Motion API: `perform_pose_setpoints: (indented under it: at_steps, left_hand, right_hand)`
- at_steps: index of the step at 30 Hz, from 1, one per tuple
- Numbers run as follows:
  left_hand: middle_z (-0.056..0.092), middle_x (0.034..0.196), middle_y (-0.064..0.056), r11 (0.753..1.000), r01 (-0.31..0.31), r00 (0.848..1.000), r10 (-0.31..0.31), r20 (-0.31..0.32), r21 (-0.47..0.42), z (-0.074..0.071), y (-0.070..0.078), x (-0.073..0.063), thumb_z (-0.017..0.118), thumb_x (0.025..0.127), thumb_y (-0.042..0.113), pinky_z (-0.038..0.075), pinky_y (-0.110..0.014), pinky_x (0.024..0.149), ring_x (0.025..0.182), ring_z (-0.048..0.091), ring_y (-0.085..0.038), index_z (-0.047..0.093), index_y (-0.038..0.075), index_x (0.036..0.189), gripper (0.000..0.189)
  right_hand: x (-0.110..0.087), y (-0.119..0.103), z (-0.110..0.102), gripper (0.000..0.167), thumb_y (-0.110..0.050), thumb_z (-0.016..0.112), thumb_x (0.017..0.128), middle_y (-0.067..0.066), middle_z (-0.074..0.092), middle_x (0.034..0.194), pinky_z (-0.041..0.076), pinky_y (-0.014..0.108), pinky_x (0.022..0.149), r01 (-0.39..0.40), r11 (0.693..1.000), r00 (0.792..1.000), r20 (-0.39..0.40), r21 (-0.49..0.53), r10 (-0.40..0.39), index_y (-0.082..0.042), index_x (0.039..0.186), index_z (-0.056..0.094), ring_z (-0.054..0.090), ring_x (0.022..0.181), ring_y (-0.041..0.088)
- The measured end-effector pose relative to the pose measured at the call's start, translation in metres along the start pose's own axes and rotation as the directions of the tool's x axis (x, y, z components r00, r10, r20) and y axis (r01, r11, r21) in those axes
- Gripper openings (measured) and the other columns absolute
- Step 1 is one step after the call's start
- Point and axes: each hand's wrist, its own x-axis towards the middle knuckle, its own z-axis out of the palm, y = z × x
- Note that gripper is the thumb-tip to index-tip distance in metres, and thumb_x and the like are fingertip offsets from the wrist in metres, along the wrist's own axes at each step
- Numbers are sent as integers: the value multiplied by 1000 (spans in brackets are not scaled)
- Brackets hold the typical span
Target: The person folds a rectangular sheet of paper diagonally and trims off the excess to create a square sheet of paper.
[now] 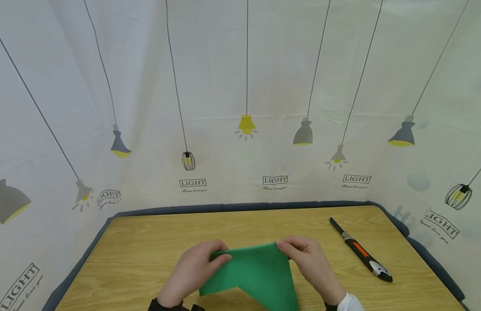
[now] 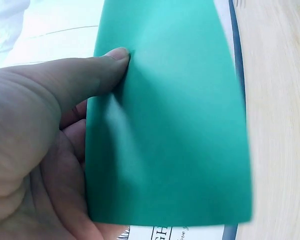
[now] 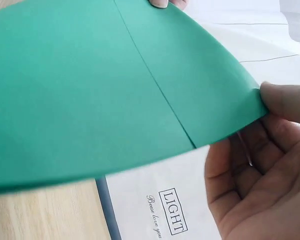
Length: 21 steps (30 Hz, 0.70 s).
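A green sheet of paper [image 1: 260, 270] is held up over the wooden table between both hands. My left hand [image 1: 199, 268] pinches its upper left edge, thumb on the near face and fingers behind. At the upper right corner, my right hand [image 1: 312, 263] pinches the paper between thumb and fingers. The lower edge has an angled notch near the middle in the head view. A straight line runs across the green paper [image 3: 90, 100] in the right wrist view, close to the right hand [image 3: 270, 165]. In the left wrist view the left thumb dents the paper [image 2: 180, 140].
A black utility knife [image 1: 362, 255] with an orange strip and silver end lies on the right of the wooden table [image 1: 147, 242]. Dark padded edging [image 1: 225, 207] borders the table. Behind it hangs a pale curtain [image 1: 217, 86] printed with lamps.
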Motion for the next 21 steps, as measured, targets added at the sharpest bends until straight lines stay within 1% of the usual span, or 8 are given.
perform_pose_setpoints:
  at_steps: [3, 4, 6, 9, 12, 16, 20, 21]
  left_hand:
    - [63, 84, 16, 1000, 4, 1000, -4, -5, -9, -1, -1, -2, 63, 94, 43, 42, -21, 58, 65, 51, -2, 67, 31, 92, 13]
    - [62, 84, 16, 1000, 4, 1000, -4, -8, -12, -1, -1, -2, 62, 94, 44, 42, -21, 58, 65, 50, -1, 67, 31, 93, 14]
    - [62, 84, 16, 1000, 6, 1000, -6, -13, -16, -2, -2, -3, 62, 94, 44, 42, -21, 58, 66, 51, -1, 67, 31, 93, 14]
    - [61, 83, 16, 1000, -3, 1000, 3, -16, -21, -2, -1, -3, 62, 94, 44, 43, -20, 59, 65, 51, -1, 66, 31, 92, 14]
    - [61, 82, 17, 1000, -21, 1000, 21, -17, -13, -2, 0, -2, 62, 94, 43, 43, -20, 60, 65, 51, 0, 66, 31, 92, 13]
    - [61, 82, 17, 999, -42, 999, 43, -27, 24, 1, 1, -1, 61, 95, 41, 43, -19, 60, 65, 51, 1, 66, 29, 93, 12]
    - [61, 82, 17, 996, -53, 997, 57, -51, 76, 5, 5, 2, 60, 96, 41, 42, -20, 59, 64, 50, 3, 66, 27, 96, 14]
    - [61, 82, 17, 994, -54, 997, 60, -57, 96, 5, 6, 3, 60, 96, 41, 43, -21, 62, 64, 50, 2, 66, 27, 97, 15]
  right_hand:
    - [1, 1, 0, 35, -44, 66, 90, 5, 72, 101, 54, 34, 80, -4, 1000, 999, 53, -25, 6, -15, 107, 73, 65, 90, 19]
    - [1, 2, 0, 35, -45, 67, 90, 5, 70, 96, 53, 32, 77, -11, 999, 997, 80, -40, 14, -14, 105, 72, 64, 86, 18]
    - [2, 4, 0, 36, -44, 68, 90, 5, 68, 94, 51, 32, 75, -10, 998, 989, 147, -57, 18, -11, 104, 69, 62, 85, 18]
    - [4, 6, 2, 36, -42, 68, 90, 6, 67, 90, 49, 32, 73, -17, 998, 978, 209, -52, 27, -7, 101, 67, 60, 82, 18]
    - [5, 8, 4, 36, -40, 69, 90, 9, 69, 91, 49, 32, 75, -27, 999, 978, 208, -25, 31, -5, 98, 67, 63, 83, 20]
    - [5, 9, 7, 38, -43, 71, 88, 8, 69, 83, 48, 29, 71, -37, 998, 987, 154, -43, 43, -5, 90, 66, 63, 78, 18]
    - [5, 9, 8, 37, -43, 71, 87, 7, 73, 87, 52, 29, 72, -27, 998, 991, 126, -53, 34, -7, 95, 70, 68, 82, 21]
    - [6, 8, 8, 36, -43, 70, 88, 7, 74, 87, 53, 29, 72, -24, 998, 992, 120, -55, 31, -8, 96, 71, 69, 82, 21]
